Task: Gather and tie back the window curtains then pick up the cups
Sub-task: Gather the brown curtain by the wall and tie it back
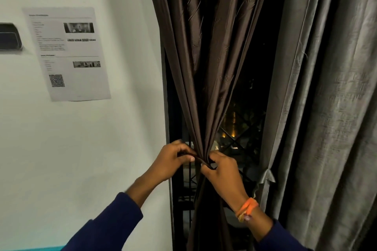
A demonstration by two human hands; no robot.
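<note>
Window grille (234, 142) blocks behind — grey curtain (326, 108) right.

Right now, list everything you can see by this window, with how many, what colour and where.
brown curtain: one, dark brown, centre, bunched at the hands
tie-back band: one, dark brown, across the gathered curtain
grey curtain: one, grey, hanging on the right
window: one, dark with small lights outside, behind the curtains
window grille: one, black, behind the brown curtain
printed sheet: one, white with a code square, on the wall at left
wall device: one, black, far left edge
wall: one, white, left half
wristband: one, orange, right wrist
sleeves: two, navy, bottom
left hand: one, fingers holding the band
right hand: one, fingers holding the band's other end
</note>
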